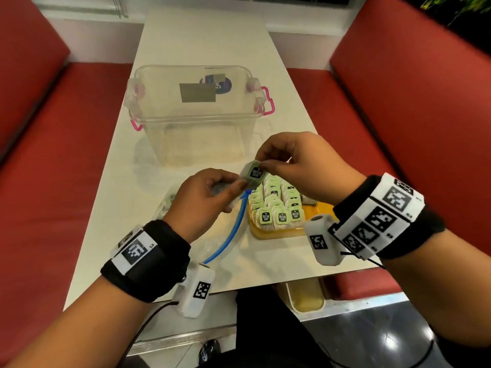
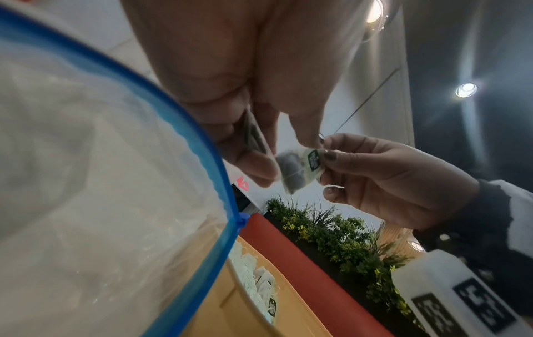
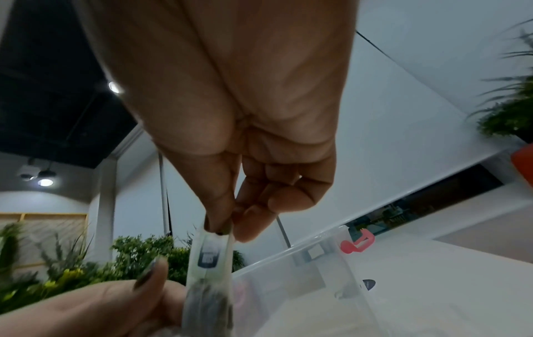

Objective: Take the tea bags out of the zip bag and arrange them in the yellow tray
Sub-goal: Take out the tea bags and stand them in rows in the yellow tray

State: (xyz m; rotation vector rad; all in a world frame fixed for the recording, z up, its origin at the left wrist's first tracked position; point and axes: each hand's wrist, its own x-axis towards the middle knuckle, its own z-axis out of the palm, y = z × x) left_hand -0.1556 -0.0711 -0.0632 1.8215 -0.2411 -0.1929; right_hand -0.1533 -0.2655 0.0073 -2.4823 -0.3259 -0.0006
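Note:
A tea bag (image 1: 253,173) with a green label hangs between both hands above the left end of the yellow tray (image 1: 268,233). My right hand (image 1: 265,162) pinches its label end (image 3: 209,250). My left hand (image 1: 236,189) grips its lower end and a few more tea bags (image 2: 253,136) in curled fingers. Several tea bags (image 1: 276,205) stand in rows in the tray. The clear zip bag (image 1: 212,245) with a blue zipper lies on the table under my left hand; what it holds is hidden.
A clear plastic box (image 1: 194,112) with pink latches stands behind the hands on the white table (image 1: 202,35). Red benches (image 1: 53,155) flank the table on both sides. A cream container (image 1: 305,296) sits below the table's near edge.

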